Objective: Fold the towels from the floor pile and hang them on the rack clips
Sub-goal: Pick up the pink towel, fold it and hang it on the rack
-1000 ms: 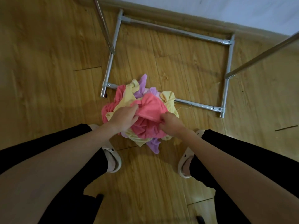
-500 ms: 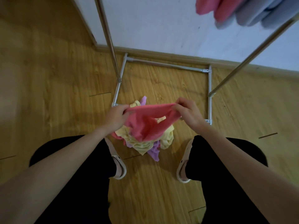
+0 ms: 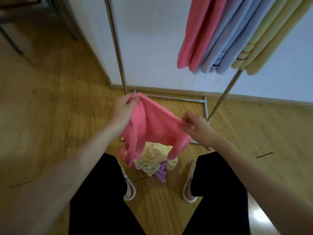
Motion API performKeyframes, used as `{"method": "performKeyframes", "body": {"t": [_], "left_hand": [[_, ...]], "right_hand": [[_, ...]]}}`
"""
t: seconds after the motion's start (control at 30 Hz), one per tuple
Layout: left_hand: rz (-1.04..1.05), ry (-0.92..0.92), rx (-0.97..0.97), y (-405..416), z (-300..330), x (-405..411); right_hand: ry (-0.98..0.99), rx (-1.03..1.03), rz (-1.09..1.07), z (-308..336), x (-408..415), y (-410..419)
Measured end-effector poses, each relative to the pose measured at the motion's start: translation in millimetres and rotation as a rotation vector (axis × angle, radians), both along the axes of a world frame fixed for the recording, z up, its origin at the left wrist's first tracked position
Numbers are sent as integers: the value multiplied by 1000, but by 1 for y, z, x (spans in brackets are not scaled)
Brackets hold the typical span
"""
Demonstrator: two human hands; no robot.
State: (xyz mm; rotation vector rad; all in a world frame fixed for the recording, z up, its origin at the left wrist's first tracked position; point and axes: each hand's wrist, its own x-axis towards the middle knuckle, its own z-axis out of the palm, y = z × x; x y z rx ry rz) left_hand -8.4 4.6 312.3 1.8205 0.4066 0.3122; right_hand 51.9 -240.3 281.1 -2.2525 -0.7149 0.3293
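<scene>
Both hands now grip the pink towel, lifted above the pile.

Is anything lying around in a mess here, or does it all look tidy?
Yes: a crumpled pile of towels, yellow and purple, lies on the wooden floor between the person's feet, unlike the neat hanging towels. The pink towel, held between the left hand and right hand, sags unfolded.

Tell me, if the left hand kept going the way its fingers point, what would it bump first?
Probably the rack pole. The left hand, gripping the pink towel, points up and away toward the wall, and that pole stands just beyond its fingertips. Depth is hard to judge here.
</scene>
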Motion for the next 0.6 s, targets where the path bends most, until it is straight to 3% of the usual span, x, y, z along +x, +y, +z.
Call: {"method": "performKeyframes", "body": {"t": [0.3,0.4,0.6], "left_hand": [[317,-35,-254,7,36,-17],[330,-41,-238,8,46,-20],[161,46,-11,3,57,-18]], "right_hand": [[136,-341,-21,-13,-14,-39],[177,-239,-47,-5,-22,-45],[-42,-19,9,63,-36,-23]]}}
